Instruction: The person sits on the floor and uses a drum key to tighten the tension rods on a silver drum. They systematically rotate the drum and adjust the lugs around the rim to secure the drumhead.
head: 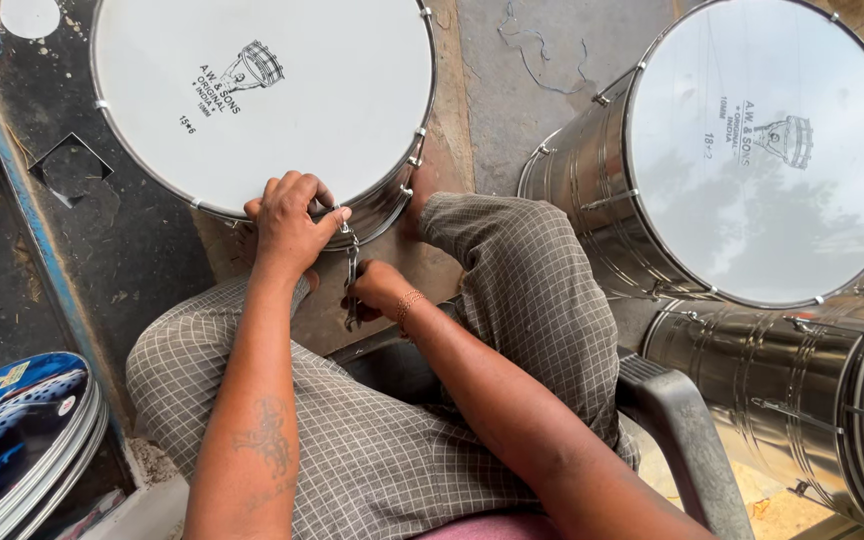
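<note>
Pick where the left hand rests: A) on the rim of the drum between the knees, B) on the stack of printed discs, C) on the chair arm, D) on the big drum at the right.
A: the left hand grips the near rim of the drum, while the right hand holds a metal tool just below it.

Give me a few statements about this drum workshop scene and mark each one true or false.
1. The left hand rests on the rim of the white-headed drum. True.
2. The right hand holds a paintbrush. False: it grips a thin metal tool at the drum's side.
3. More steel drums stand at the person's right. True.
4. The person wears plain black trousers. False: the trousers are checked.
5. The right wrist carries a bracelet. True.
</note>
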